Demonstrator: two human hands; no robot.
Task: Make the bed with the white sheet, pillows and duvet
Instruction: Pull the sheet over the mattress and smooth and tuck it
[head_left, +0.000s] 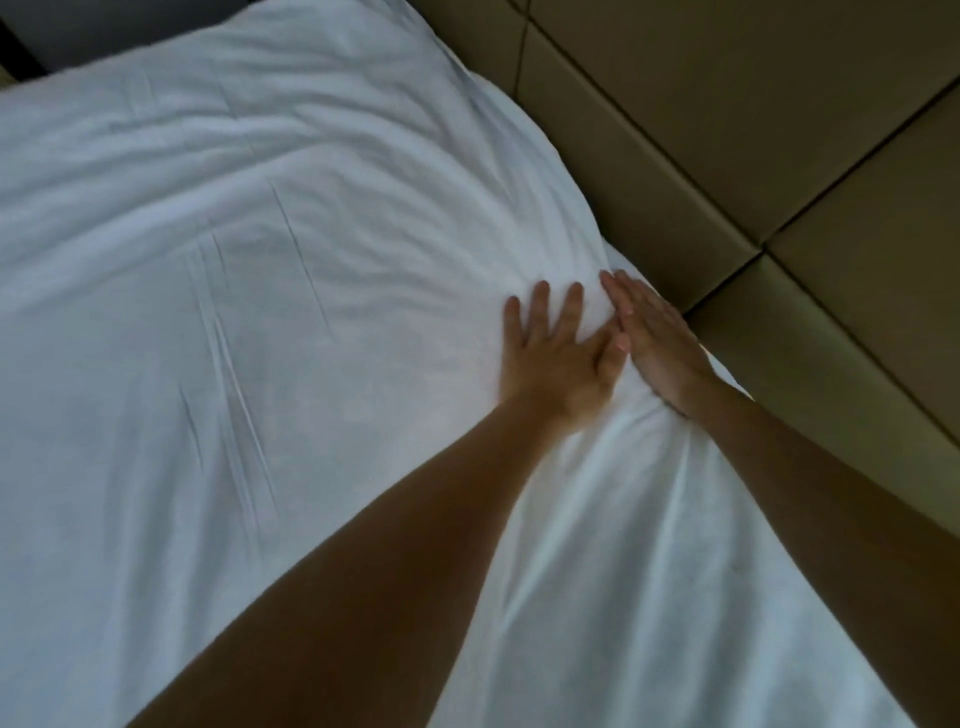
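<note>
A white duvet (249, 291) covers most of the bed, puffy and creased, with several sharp folds left of centre. My left hand (558, 358) lies flat on it with fingers spread, near the bed's right edge. My right hand (657, 343) rests flat beside it, fingers together, on the cloth close to the padded headboard. The two hands touch at the thumbs. Neither holds any cloth. No separate pillow or sheet can be told apart from the white fabric.
A beige padded headboard (753, 130) with dark seams runs along the right side, right against the bed's edge. A dark strip (21, 57) shows at the top left corner beyond the bedding.
</note>
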